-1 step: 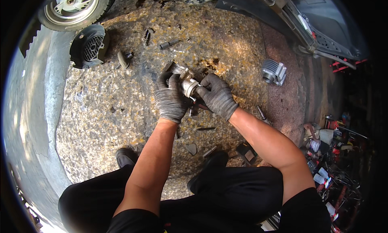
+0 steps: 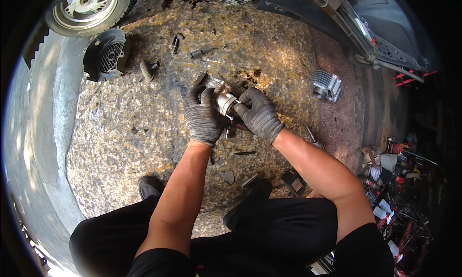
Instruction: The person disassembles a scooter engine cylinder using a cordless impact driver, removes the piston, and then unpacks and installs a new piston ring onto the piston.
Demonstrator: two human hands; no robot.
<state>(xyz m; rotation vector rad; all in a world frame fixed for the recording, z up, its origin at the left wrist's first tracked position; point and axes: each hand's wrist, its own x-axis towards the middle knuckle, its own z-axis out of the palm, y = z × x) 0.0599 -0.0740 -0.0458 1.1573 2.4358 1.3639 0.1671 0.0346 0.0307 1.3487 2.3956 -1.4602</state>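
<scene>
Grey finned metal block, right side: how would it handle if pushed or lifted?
Grey finned metal block likely feels rigid and heavy for its size, being metal. Its squarish body should slide rather than roll; the fins may offer grip.

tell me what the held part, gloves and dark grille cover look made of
Held part: likely cast metal, silvery and dull with bright glints. Gloves: grey knitted fabric, by the ribbed texture; fibre unclear. Grille cover: probably black plastic, smooth with a soft sheen; painted metal possible.

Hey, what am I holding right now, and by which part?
A silver metal part: your left hand grips its left side. Your right hand has fingers at its right end; whether they grip is unclear.
</scene>
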